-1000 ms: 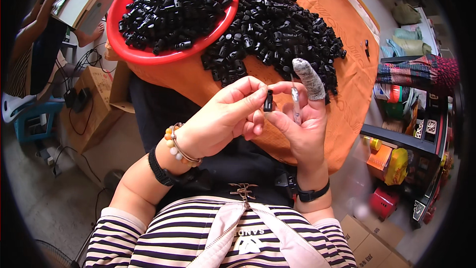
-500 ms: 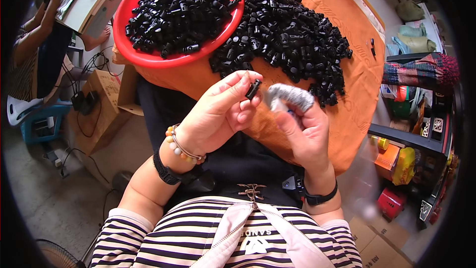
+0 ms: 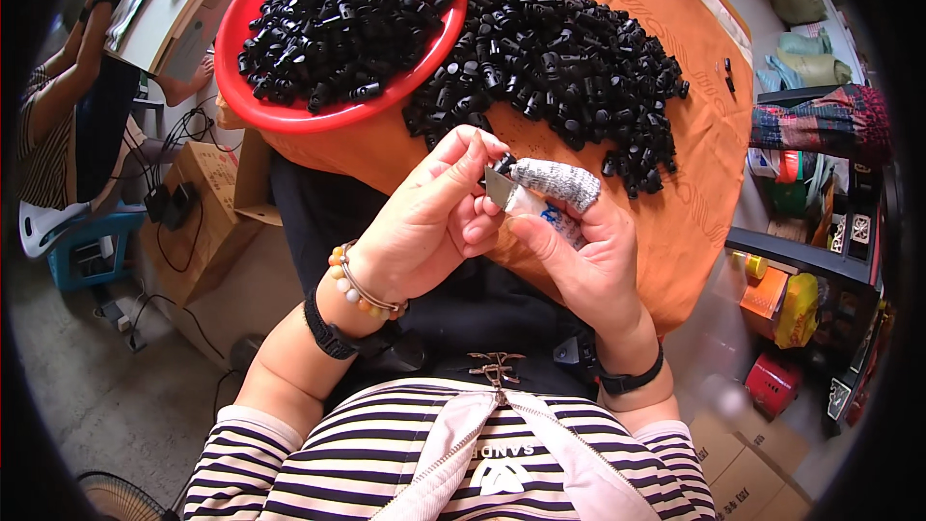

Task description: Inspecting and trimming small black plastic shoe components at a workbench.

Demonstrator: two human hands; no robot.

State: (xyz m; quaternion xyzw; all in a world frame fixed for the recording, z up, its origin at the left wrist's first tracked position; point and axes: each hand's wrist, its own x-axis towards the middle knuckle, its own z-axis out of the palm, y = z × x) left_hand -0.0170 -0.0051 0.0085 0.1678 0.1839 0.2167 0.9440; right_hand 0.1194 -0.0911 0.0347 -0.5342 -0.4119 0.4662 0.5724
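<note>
My left hand (image 3: 420, 217) pinches a small black plastic part (image 3: 505, 162) between thumb and fingertips. Closed around the white wrapped handle of a flat metal blade (image 3: 498, 188), my right hand (image 3: 600, 256) has a grey knitted finger sleeve (image 3: 564, 181) over its index finger. The blade lies right at the black part, partly covering it; whether its edge touches cannot be made out. Beyond both hands, a large heap of similar black parts (image 3: 579, 68) spreads over an orange cloth (image 3: 675, 232). A red basin (image 3: 231, 72) full of them stands to the heap's left.
Two small black pieces (image 3: 729, 75) lie apart at the cloth's right side. A cardboard box (image 3: 198, 222) and black cables are at left, near a blue stool (image 3: 92, 256) and another person's arm (image 3: 82, 68). Shelves (image 3: 820, 256) with mixed goods stand at right.
My right hand has brought the blade leftward up to the black part in my left hand. It was blurred and apart from the part before. My left hand has hardly moved.
</note>
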